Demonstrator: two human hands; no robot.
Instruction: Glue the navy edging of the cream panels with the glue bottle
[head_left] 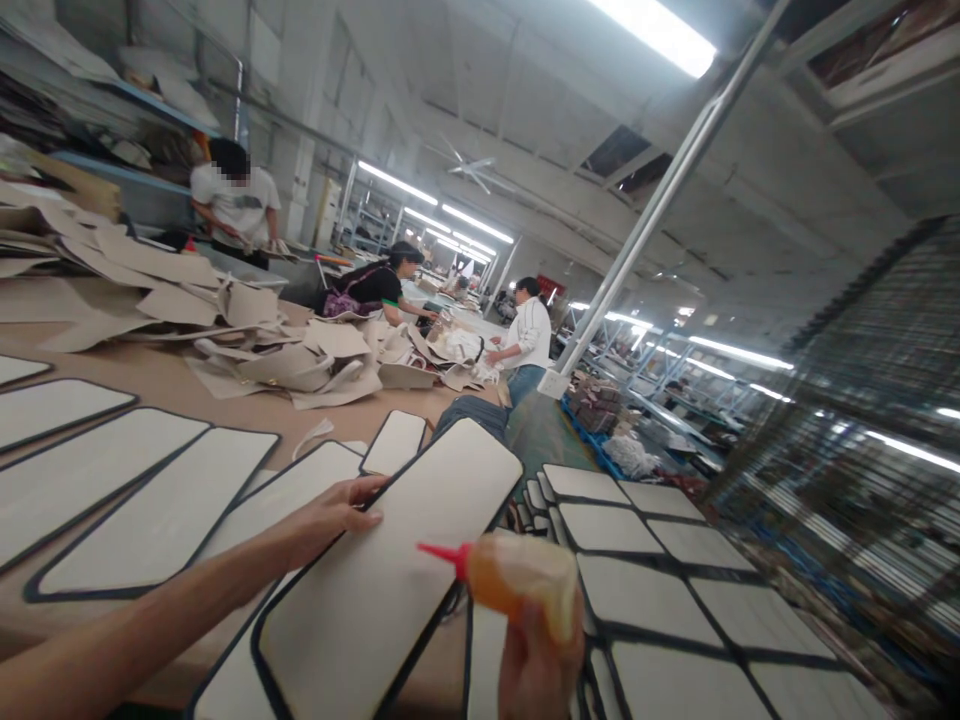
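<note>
My left hand (341,515) grips the left edge of a long white panel with rounded corners and a dark border (390,560), its thumb on the white face. The panel is tilted above other panels of the same kind. In my right hand (541,650) is a squeeze bottle (517,580) with amber contents and a red pointed nozzle (442,555). The nozzle points left over the panel's face; whether its tip touches the surface I cannot tell. The right hand is somewhat blurred and its fingers are partly hidden by the bottle.
Dark-edged white panels (157,515) lie along the brown table at left. More stand in rows of stacks (645,595) at right. Beige cut sheets (300,350) are heaped behind. Several people work farther back, one in a white top (529,332). A metal pole (645,210) rises beyond the table.
</note>
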